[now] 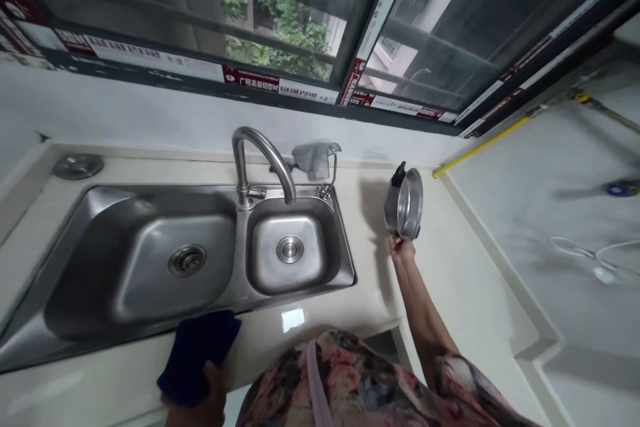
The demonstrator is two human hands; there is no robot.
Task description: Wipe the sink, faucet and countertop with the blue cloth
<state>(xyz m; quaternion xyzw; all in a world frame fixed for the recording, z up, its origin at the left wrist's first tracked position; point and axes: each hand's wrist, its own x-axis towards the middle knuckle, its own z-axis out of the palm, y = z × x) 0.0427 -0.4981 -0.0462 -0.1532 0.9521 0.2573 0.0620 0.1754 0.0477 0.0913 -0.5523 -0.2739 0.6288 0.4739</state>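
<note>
My right hand (pixel 401 248) reaches out over the pale counter (pixel 450 280) and grips the lower rim of a steel pot (pixel 404 204), which is tipped on its side with a black knob at the top. My left hand (pixel 213 383) is low at the counter's front edge, closed on a dark blue cloth (pixel 197 353) that lies against the front rim of the double steel sink (pixel 65 260).
A curved tap (pixel 260 163) stands between the two basins. A grey rag (pixel 313 157) hangs on a small rack behind the right basin. A round metal cover (pixel 77 165) lies at the back left. A window runs along the back wall.
</note>
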